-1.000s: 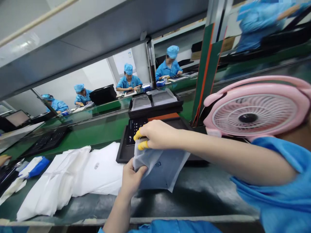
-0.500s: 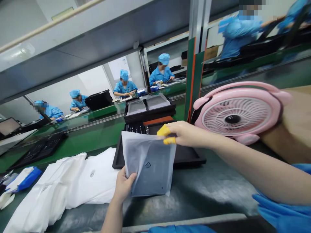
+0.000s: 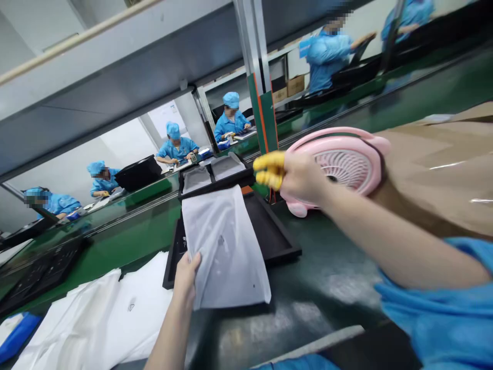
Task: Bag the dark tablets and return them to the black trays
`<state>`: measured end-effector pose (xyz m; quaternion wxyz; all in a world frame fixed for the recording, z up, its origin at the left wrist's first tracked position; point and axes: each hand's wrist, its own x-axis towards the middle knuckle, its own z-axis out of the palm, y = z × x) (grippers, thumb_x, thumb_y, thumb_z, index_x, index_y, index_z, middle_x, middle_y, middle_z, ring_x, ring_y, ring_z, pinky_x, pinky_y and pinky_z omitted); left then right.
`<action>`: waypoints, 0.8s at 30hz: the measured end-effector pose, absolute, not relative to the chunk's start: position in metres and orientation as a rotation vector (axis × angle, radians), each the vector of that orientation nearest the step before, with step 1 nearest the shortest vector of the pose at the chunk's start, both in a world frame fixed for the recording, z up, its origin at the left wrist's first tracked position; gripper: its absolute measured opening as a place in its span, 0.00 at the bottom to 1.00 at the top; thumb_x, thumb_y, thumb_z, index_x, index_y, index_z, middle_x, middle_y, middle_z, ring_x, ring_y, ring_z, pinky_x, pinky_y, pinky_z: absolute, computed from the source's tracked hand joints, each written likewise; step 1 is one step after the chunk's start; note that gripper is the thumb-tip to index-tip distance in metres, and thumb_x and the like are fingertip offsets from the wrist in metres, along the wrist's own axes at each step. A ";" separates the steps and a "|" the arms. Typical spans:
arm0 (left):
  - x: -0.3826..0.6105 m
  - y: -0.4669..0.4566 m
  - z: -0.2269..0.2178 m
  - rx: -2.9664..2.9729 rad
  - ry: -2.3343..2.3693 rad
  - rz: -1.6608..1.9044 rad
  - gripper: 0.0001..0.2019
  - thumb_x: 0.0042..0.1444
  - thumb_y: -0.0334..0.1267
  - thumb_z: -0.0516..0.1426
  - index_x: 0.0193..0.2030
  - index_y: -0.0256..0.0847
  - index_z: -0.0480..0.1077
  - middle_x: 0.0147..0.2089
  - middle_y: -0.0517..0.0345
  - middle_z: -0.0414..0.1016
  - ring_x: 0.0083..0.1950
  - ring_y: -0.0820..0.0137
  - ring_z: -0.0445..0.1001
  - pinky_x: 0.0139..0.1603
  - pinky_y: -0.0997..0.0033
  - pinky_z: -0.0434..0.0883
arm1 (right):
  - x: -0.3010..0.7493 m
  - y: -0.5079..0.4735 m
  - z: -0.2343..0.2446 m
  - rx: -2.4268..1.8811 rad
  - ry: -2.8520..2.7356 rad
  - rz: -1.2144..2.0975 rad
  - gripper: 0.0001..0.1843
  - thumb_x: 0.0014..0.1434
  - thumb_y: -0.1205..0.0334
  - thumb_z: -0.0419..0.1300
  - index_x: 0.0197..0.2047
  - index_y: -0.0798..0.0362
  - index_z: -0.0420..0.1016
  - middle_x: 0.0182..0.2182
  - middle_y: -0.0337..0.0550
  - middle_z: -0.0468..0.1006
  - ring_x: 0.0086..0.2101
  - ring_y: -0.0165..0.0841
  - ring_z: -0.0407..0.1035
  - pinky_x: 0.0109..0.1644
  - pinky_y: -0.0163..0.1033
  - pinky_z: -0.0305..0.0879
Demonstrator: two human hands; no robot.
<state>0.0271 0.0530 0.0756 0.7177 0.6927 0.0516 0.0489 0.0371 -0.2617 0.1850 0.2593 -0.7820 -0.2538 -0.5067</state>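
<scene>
A translucent white plastic bag [image 3: 231, 257] with a small printed mark stands tilted over the bench, its lower edge near the green surface. My left hand [image 3: 187, 277] pinches its left edge, thumb in front. Whatever lies inside the bag is hard to make out. My right hand [image 3: 295, 174], with yellow finger covers on its fingertips, is raised up and right of the bag, apart from it. Its fingers are slightly bent and somewhat blurred, with a gap between them and nothing visible in them. Behind the bag sits a black tray [image 3: 273, 226], partly covered by it.
White bags [image 3: 127, 313] lie piled at the left, beside a blue-and-white packet [image 3: 19, 334]. Another black tray [image 3: 215, 180] holds bagged flat items farther back. A pink fan [image 3: 342, 159] stands right of the post [image 3: 262, 113]. Several co-workers in blue sit or stand across the line.
My right hand has left the bag's upper right edge and moved up and away. The bag, still in my left hand, now looks paler and leans more. The view has shifted right.
</scene>
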 end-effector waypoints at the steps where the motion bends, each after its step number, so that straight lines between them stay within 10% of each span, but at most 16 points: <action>1: 0.040 0.042 0.081 1.503 0.127 0.091 0.18 0.39 0.40 0.64 0.38 0.34 0.71 0.37 0.50 0.76 0.39 0.62 0.74 0.41 0.67 0.70 | 0.029 -0.249 0.161 -1.978 -0.864 -1.444 0.14 0.56 0.54 0.53 0.38 0.54 0.72 0.23 0.38 0.73 0.23 0.26 0.65 0.28 0.32 0.58; 9: 0.126 -0.045 0.065 1.532 0.273 -0.083 0.05 0.48 0.26 0.57 0.34 0.30 0.70 0.31 0.47 0.76 0.37 0.62 0.75 0.43 0.63 0.71 | -0.006 -0.143 -0.021 -1.997 -1.379 -0.924 0.13 0.56 0.56 0.51 0.26 0.53 0.71 0.14 0.36 0.67 0.16 0.26 0.60 0.20 0.33 0.51; 18: 0.083 -0.006 0.056 1.863 -0.142 0.110 0.22 0.43 0.21 0.56 0.47 0.37 0.68 0.55 0.48 0.66 0.59 0.63 0.60 0.59 0.63 0.58 | 0.033 -0.166 -0.028 -2.092 -0.763 -0.186 0.12 0.54 0.60 0.52 0.33 0.55 0.76 0.25 0.42 0.77 0.24 0.27 0.69 0.30 0.31 0.63; 24: 0.040 0.124 0.050 2.199 0.150 0.438 0.15 0.54 0.28 0.47 0.49 0.33 0.63 0.45 0.47 0.73 0.45 0.68 0.72 0.50 0.68 0.64 | 0.020 -0.151 -0.034 -2.139 -1.000 -0.159 0.11 0.54 0.60 0.52 0.36 0.52 0.74 0.26 0.42 0.76 0.26 0.30 0.70 0.33 0.34 0.65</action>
